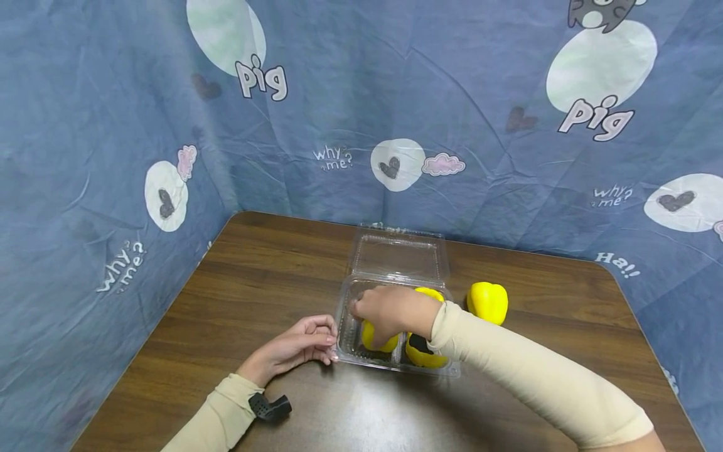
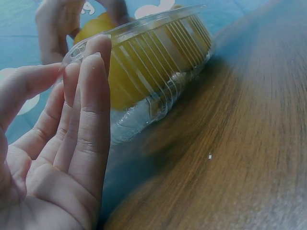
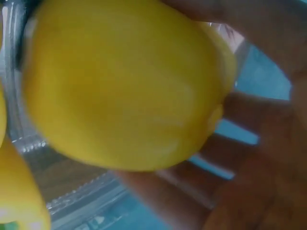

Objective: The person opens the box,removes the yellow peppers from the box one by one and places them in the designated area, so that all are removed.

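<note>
A clear plastic clamshell container (image 1: 350,348) sits on the table with its lid (image 1: 398,257) folded back. My left hand (image 1: 302,345) pinches its left rim between thumb and fingers, as the left wrist view shows (image 2: 62,120). Over the container's left part, my right hand (image 1: 390,307) grips a yellow bell pepper (image 1: 375,339); its fingers (image 3: 244,110) curl round the smooth pepper in the right wrist view. Other yellow peppers lie in the container's right part, one at the front (image 1: 423,359) and one farther back (image 1: 430,293), both partly covered by my right arm.
Another yellow bell pepper (image 1: 487,302) stands on the brown wooden table (image 1: 271,270), right of the container. Behind the table hangs a blue printed cloth (image 1: 316,113). A small black device (image 1: 270,407) is strapped at my left wrist.
</note>
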Demonstrator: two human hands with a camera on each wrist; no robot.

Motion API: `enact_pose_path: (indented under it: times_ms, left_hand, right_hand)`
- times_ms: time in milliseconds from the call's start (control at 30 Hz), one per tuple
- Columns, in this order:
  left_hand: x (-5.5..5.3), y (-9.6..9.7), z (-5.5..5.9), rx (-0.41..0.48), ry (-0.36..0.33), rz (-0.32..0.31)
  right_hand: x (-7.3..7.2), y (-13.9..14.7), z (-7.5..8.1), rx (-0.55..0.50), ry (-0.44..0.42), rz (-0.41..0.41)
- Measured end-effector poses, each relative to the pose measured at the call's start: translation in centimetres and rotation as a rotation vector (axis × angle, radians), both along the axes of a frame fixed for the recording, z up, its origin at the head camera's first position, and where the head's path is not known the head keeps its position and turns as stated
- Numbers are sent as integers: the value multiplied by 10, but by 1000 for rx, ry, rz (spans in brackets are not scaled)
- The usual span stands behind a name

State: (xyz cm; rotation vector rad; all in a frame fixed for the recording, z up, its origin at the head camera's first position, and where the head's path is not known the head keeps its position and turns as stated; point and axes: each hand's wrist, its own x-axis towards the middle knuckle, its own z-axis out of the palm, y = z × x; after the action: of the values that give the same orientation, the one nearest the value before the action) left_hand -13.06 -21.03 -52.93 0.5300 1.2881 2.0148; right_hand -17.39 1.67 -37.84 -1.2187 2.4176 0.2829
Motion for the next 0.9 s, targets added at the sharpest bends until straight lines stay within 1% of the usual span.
enact_pose_path:
  times_ms: [133,233,333,400,500,700,900]
  left_hand:
    - [0,0,0,7,6,0]
    - [0,0,0,4,4,1]
    - [0,0,0,-7,0,7]
    - [0,0,0,-15,1,13]
    - [0,0,0,-25,-10,20]
    - [0,0,-2,-22,-3,22]
    - [1,1,-1,-24,-11,24]
  right_hand:
    - [-7,6,-1,-94,-22,16]
    - [-10,10,-2,-133,-29,30]
    - [-12,14,-5,-146,-31,32]
    - [-12,14,-5,-138,-24,34]
    - [-11,15,-4,-98,-14,34]
    - [-11,14,-3,-30,-17,42]
    - [-12,13,-1,18,-16,23]
